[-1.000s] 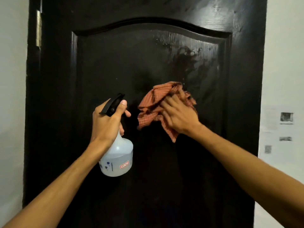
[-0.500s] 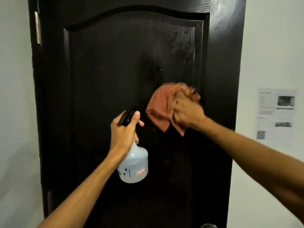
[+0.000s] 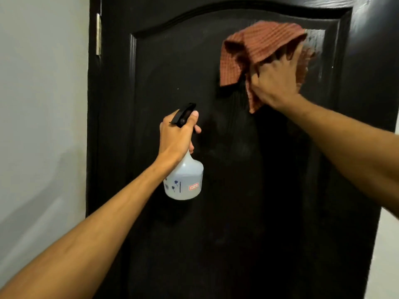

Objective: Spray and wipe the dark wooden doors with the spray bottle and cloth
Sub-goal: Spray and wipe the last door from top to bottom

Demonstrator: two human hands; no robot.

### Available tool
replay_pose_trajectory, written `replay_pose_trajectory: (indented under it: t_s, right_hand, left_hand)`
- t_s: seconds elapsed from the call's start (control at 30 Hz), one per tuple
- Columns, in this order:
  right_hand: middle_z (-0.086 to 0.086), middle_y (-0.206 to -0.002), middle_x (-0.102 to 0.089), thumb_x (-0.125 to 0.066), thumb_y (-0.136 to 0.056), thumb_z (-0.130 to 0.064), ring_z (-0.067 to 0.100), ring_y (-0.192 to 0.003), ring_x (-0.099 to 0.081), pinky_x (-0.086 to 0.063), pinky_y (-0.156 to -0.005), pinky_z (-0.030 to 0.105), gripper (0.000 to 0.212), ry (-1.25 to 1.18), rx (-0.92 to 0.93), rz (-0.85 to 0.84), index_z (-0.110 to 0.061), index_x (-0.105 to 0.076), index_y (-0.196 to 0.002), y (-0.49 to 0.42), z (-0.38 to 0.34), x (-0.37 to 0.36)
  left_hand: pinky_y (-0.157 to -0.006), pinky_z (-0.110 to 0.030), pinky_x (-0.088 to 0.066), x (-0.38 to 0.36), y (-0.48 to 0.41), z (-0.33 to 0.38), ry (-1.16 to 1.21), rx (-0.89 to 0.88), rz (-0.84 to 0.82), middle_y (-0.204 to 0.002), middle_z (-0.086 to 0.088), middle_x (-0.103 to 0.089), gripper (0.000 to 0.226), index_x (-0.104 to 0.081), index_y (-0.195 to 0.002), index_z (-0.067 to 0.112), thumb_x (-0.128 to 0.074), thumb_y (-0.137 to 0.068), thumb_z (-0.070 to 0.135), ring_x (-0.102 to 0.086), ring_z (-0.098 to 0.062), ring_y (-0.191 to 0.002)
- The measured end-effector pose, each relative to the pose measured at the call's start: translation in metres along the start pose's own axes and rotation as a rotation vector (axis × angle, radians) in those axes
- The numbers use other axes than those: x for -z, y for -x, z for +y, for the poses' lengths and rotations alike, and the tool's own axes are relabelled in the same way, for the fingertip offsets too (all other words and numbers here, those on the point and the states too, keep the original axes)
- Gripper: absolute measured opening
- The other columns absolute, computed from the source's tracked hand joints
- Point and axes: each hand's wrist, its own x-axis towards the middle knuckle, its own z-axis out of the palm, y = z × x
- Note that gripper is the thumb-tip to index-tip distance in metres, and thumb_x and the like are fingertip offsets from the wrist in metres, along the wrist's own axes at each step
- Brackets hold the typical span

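The dark wooden door (image 3: 194, 61) fills the view, with an arched raised panel. My left hand (image 3: 178, 135) grips the neck of a translucent spray bottle (image 3: 184, 180), thumb on its black trigger head (image 3: 183, 114), and holds it in front of the panel's middle. My right hand (image 3: 276, 80) presses an orange checked cloth (image 3: 254, 44) flat against the panel's upper right corner, fingers straight and pointing up. The cloth drapes over my fingertips and hangs below my palm. Wet streaks (image 3: 315, 39) shine just right of the cloth.
A pale wall (image 3: 43, 104) runs along the door's left side, with a metal hinge (image 3: 98, 34) on that edge. More pale wall (image 3: 386, 244) shows at the lower right.
My right hand has swept the cloth up and right, from the panel's middle to its upper right corner. The camera has turned right and moved closer. My left hand still holds the bottle.
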Motion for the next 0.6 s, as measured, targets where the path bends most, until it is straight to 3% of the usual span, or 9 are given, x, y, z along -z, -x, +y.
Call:
replay_pose_trajectory:
  t_s: [0.07,0.13,0.2,0.23,0.3,0.4,0.47,0.53,0.6]
  right_hand:
    - [0.017,-0.148,-0.053,-0.039,-0.100,-0.038,0.048,-0.138,-0.041,-0.003,-0.117,0.076,0.051,0.015,0.162,0.058,-0.026,-0.053,-0.147,0.019,-0.056,-0.018]
    - [0.019,-0.151,-0.050,-0.046,-0.099,-0.037,0.048,-0.142,-0.040,0.003,-0.123,0.062,0.052,-0.019,0.521,0.041,-0.023,-0.052,-0.149,0.058,-0.120,-0.048]
    - [0.016,-0.156,-0.046,-0.037,-0.104,-0.043,0.041,-0.147,-0.036,0.013,-0.123,0.053,0.054,0.026,0.721,-0.102,-0.023,-0.047,-0.153,0.078,-0.147,-0.058]
    - [0.014,-0.154,-0.048,-0.033,-0.105,-0.046,0.039,-0.145,-0.038,0.008,-0.125,0.059,0.054,0.046,0.737,-0.130,-0.023,-0.048,-0.152,0.074,-0.147,-0.056]
    - [0.015,-0.146,-0.053,-0.033,-0.105,-0.045,0.039,-0.139,-0.043,-0.008,-0.121,0.070,0.053,0.080,0.550,-0.112,-0.019,-0.054,-0.146,0.053,-0.131,-0.048]
    - [0.018,-0.159,-0.040,-0.029,-0.105,-0.040,0.044,-0.149,-0.031,-0.006,-0.122,0.070,0.057,0.064,0.255,-0.053,-0.017,-0.044,-0.154,0.077,-0.123,-0.046]
    - [0.017,-0.163,-0.034,-0.031,-0.101,-0.035,0.040,-0.152,-0.029,-0.011,-0.124,0.064,0.059,0.019,0.465,-0.105,-0.012,-0.043,-0.155,0.153,-0.152,-0.073]
    - [0.016,-0.160,-0.040,-0.033,-0.100,-0.030,0.035,-0.149,-0.036,-0.014,-0.128,0.052,0.058,-0.064,0.740,-0.287,-0.008,-0.047,-0.152,0.228,-0.163,-0.090]
    - [0.017,-0.153,-0.050,-0.041,-0.096,-0.024,0.033,-0.144,-0.041,-0.005,-0.130,0.043,0.055,-0.039,0.779,-0.289,-0.004,-0.055,-0.145,0.239,-0.126,-0.090]
  left_hand:
    - [-0.044,-0.031,-0.048,0.017,-0.005,-0.008,0.001,0.003,0.018,-0.082,-0.006,-0.076,0.022,-0.066,-0.088,0.019,-0.061,-0.104,0.032,-0.055,-0.021,-0.040]
    - [-0.047,-0.034,-0.050,0.035,-0.007,-0.016,0.004,0.003,0.035,-0.082,-0.007,-0.076,0.023,-0.067,-0.090,0.016,-0.061,-0.103,0.034,-0.056,-0.025,-0.043]
    - [-0.050,-0.038,-0.050,0.053,-0.003,-0.024,0.006,0.011,0.025,-0.083,-0.010,-0.076,0.023,-0.068,-0.091,0.018,-0.062,-0.102,0.037,-0.057,-0.026,-0.045]
    - [-0.050,-0.038,-0.050,0.063,-0.001,-0.028,0.005,0.017,0.005,-0.084,-0.010,-0.076,0.020,-0.068,-0.092,0.021,-0.061,-0.103,0.037,-0.057,-0.025,-0.045]
    - [-0.047,-0.034,-0.050,0.078,0.004,-0.035,-0.007,0.024,-0.021,-0.086,-0.006,-0.077,0.018,-0.068,-0.096,0.022,-0.060,-0.105,0.035,-0.057,-0.023,-0.045]
    - [-0.045,-0.031,-0.049,0.088,0.017,-0.044,-0.011,0.013,-0.041,-0.086,-0.004,-0.077,0.020,-0.068,-0.097,0.019,-0.060,-0.105,0.035,-0.057,-0.023,-0.044]
    - [-0.043,-0.031,-0.048,0.086,0.035,-0.053,-0.006,0.017,-0.075,-0.086,-0.004,-0.077,0.017,-0.067,-0.093,0.024,-0.060,-0.105,0.034,-0.057,-0.024,-0.043]
    - [-0.043,-0.032,-0.048,0.083,0.054,-0.064,0.015,0.046,-0.104,-0.086,-0.005,-0.076,0.017,-0.067,-0.094,0.022,-0.060,-0.105,0.033,-0.056,-0.024,-0.042]
    - [-0.047,-0.034,-0.049,0.076,0.072,-0.075,0.042,0.091,-0.142,-0.087,-0.004,-0.077,0.020,-0.067,-0.097,0.016,-0.060,-0.105,0.033,-0.056,-0.024,-0.042]
